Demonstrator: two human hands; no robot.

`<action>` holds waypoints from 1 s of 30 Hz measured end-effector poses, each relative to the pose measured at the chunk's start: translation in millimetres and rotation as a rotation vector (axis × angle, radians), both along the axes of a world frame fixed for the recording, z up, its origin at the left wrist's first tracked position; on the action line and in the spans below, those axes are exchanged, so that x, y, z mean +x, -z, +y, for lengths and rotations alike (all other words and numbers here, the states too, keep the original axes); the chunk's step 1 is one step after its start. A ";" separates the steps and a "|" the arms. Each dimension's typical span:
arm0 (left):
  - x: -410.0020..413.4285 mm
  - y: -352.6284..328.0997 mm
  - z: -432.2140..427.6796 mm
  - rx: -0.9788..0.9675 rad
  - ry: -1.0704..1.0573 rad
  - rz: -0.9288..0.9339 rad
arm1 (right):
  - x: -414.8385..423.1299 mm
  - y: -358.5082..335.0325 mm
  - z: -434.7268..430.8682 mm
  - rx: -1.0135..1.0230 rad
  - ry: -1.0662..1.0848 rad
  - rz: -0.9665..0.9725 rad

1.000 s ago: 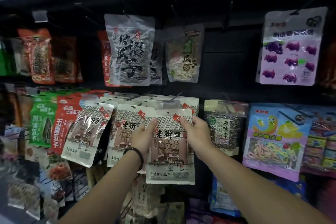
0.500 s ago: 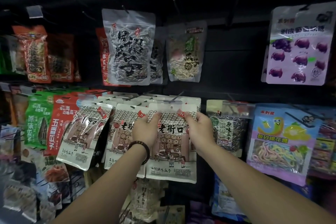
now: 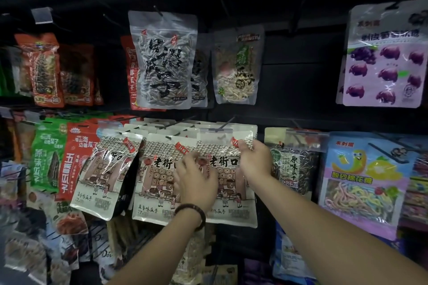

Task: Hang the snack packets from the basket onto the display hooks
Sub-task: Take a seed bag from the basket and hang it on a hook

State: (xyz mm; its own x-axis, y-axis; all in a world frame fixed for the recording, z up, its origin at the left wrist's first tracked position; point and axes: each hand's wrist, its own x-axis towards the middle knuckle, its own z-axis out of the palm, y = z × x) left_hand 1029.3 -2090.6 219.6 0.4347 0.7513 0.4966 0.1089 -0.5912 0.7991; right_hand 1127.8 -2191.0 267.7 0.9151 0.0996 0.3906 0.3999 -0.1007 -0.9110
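Observation:
A cream snack packet [image 3: 228, 194] printed with an old street house hangs in front of a row of like packets, its top at the display hook [image 3: 223, 126] with the clear price tag. My right hand [image 3: 254, 161] pinches the packet's upper right edge, thumb on the front. My left hand [image 3: 196, 180], a dark bead bracelet on its wrist, lies blurred over the packet's left side with the fingers spread. Two matching packets [image 3: 157, 176] hang just to the left. The basket is out of view.
Rows of hooks fill a dark wall. Sunflower seed bags [image 3: 163, 60] and a pale kernel bag [image 3: 237, 65] hang above. A purple candy bag [image 3: 384, 58] and a sour candy bag [image 3: 363, 183] hang to the right, green and red bags [image 3: 62, 157] to the left.
My left hand has come off the packet's top left corner and dropped lower with its fingers spread. The right hand keeps its hold on the upper right edge.

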 end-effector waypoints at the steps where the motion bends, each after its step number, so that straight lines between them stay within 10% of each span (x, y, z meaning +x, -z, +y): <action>1: -0.8 7.0 -3.4 0.068 0.038 0.037 | 2.0 0.4 2.5 -0.001 0.019 -0.002; 8: 5.6 32.3 -13.8 0.404 0.086 0.335 | 10.7 3.4 5.4 -0.026 0.047 0.052; 19: -28.3 67.3 -66.8 0.351 0.285 0.419 | -31.0 35.9 -68.1 -0.374 -0.083 -0.023; 30: -111.4 228.3 -196.7 0.279 0.778 0.753 | -147.4 242.9 -259.0 -0.666 -0.223 0.235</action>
State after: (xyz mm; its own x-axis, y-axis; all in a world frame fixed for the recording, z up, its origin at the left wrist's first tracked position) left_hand 917.9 -2287.3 -8.7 0.9987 0.0472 0.0173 0.0316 -0.8573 0.5139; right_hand 980.4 -2450.0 24.8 0.8973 0.4409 -0.0208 0.2779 -0.6008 -0.7496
